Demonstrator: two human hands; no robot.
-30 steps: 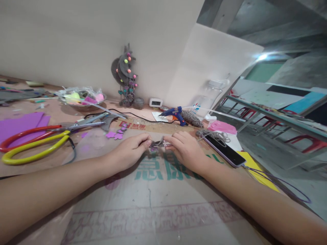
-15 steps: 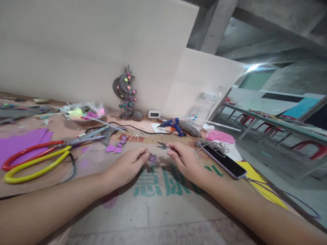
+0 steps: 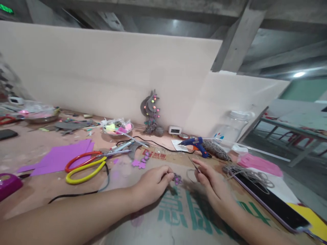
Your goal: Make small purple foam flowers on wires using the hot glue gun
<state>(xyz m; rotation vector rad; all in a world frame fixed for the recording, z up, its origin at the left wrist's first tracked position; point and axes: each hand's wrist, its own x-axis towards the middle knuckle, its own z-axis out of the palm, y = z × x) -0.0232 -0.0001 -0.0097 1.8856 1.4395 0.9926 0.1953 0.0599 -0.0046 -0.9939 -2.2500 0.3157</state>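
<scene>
A small purple flower with a grey outline point(image 3: 177, 179) is pinched at its edge between the thumb and fingers of my left hand point(image 3: 154, 183). To the right of it, apart, my right hand point(image 3: 217, 185) grips small scissors point(image 3: 194, 165); their thin blades point up and left, and the handles are hidden in my fingers. A faint thread loop shows beside the blades. Both hands are above a cardboard sheet point(image 3: 143, 228) with green printed characters. Beyond my left hand lie purple flower cutouts point(image 3: 138, 164).
Large scissors with red and yellow handles point(image 3: 87, 170) lie left on purple sheets point(image 3: 66, 154). A blue glue gun point(image 3: 196, 144) and grey yarn point(image 3: 216, 149) are behind my right hand. A phone point(image 3: 273, 200) lies right, grey cord on it. A moon ornament point(image 3: 152, 112) stands by the wall.
The view has turned left and tilted up, so the tabletop things appear further right and lower. The scissors' blades look spread earlier and narrow now. Both hands keep their hold.
</scene>
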